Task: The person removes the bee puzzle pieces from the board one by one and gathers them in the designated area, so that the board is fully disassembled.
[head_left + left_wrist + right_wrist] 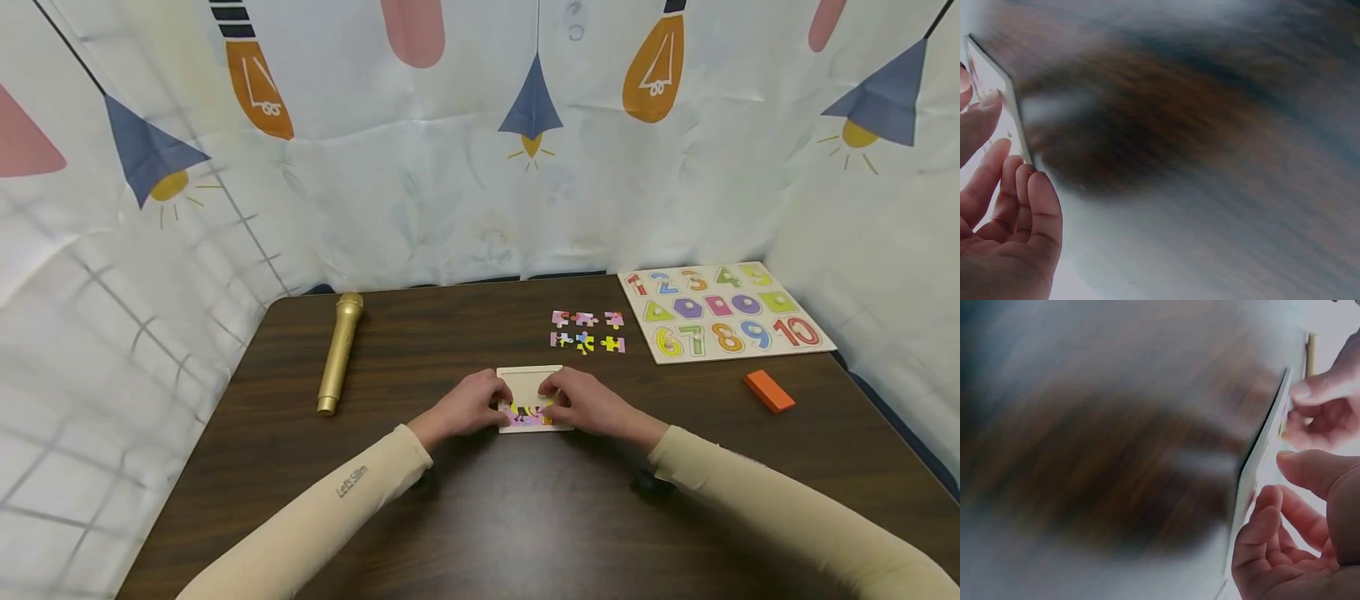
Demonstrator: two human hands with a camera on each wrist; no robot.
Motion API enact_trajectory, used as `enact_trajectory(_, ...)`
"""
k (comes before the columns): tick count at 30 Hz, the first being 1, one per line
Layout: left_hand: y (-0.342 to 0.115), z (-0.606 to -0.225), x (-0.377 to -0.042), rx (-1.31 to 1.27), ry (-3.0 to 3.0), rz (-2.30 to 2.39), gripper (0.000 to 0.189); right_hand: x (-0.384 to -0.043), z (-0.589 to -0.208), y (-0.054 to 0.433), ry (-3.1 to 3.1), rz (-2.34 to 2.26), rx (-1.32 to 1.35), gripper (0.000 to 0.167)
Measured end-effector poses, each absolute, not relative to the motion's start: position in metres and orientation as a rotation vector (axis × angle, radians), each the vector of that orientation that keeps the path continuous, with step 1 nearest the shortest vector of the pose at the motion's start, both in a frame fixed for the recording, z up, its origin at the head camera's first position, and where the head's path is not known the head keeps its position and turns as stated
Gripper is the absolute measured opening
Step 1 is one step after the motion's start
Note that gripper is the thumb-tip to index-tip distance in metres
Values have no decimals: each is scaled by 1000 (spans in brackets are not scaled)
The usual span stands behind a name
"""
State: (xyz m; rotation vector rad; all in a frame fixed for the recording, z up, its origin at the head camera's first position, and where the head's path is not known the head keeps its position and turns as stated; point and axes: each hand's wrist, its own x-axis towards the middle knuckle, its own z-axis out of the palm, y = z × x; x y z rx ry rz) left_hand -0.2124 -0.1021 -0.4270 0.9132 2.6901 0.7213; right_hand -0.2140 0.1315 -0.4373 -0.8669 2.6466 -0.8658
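Note:
A small pale wooden puzzle tray (531,379) lies flat on the table between both hands. Joined jigsaw pieces (528,415) in pink, yellow and black fill its near side; the far side shows bare wood. My left hand (477,403) is at the tray's left side, its thumb touching the pieces in the left wrist view and its fingers loosely bent near the edge. On the right side rests my right hand (585,402), thumb and fingers apart, fingers bent over the tray. The fingers partly hide the picture.
Several loose jigsaw pieces (585,342) lie in two rows beyond the tray. A number-and-shape board (723,315) sits at the back right, with an orange block (769,391) before it. To the left lies a gold microphone (341,354). A curtain (450,192) hangs behind the table.

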Motion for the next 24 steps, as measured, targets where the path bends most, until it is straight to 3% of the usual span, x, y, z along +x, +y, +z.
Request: enact_trajectory(24,-109,-428,-213,906,2669,717,33,-195,-439,91,2742,-832,-868,24)
